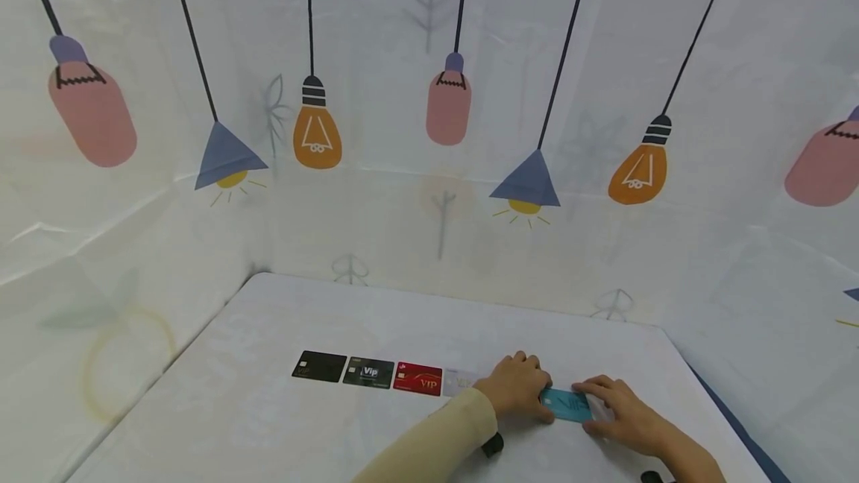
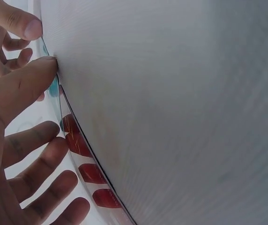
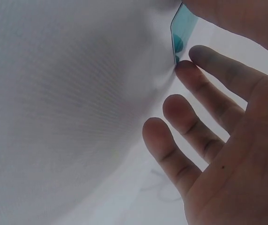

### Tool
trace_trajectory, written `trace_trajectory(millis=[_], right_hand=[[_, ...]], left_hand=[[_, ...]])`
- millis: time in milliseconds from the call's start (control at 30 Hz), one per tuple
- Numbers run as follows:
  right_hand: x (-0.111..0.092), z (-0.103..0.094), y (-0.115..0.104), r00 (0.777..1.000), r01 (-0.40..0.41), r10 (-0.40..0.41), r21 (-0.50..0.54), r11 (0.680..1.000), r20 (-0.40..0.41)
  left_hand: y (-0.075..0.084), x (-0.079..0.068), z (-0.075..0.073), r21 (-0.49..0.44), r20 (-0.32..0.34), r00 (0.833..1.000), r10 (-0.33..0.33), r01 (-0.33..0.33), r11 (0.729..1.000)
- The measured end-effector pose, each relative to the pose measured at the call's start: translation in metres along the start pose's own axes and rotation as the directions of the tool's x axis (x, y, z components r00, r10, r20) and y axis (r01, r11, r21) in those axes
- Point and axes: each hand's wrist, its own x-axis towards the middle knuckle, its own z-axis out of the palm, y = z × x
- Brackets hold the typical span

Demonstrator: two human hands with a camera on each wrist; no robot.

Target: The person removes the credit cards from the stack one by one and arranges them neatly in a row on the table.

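Note:
A teal card (image 1: pixel 567 405) lies on the white table between the two hands. My right hand (image 1: pixel 624 417) holds its right end, with the thumb at the near edge and a finger at the far edge. In the right wrist view a corner of this card meets a fingertip (image 3: pixel 189 69), and the other fingers are spread. My left hand (image 1: pixel 515 387) is at the left end, its thumb (image 2: pixel 33 84) touching the teal card's edge. Its other fingers are loosely spread beside a glossy red surface (image 2: pixel 92 173). A pale silver card (image 1: pixel 458 382) is partly covered by the left hand.
Left of the silver card, in one row, lie a red VIP card (image 1: pixel 418 379), a dark grey Vip card (image 1: pixel 368 372) and a black card (image 1: pixel 319 366). The white table (image 1: pixel 221 423) meets a hanging sheet (image 1: pixel 382 222) printed with lamps at its back.

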Motion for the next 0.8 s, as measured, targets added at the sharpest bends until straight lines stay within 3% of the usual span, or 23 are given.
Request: trace_trajectory(millis=[800], right_hand=[[0.0038, -0.0027, -0.0077, 0.997, -0.078, 0.078, 0.023, 0.997, 0.005]], left_hand=[[-0.0031, 0.0016, -0.0002, 0.019, -0.001, 1.000, 0.014, -0.014, 1.000]])
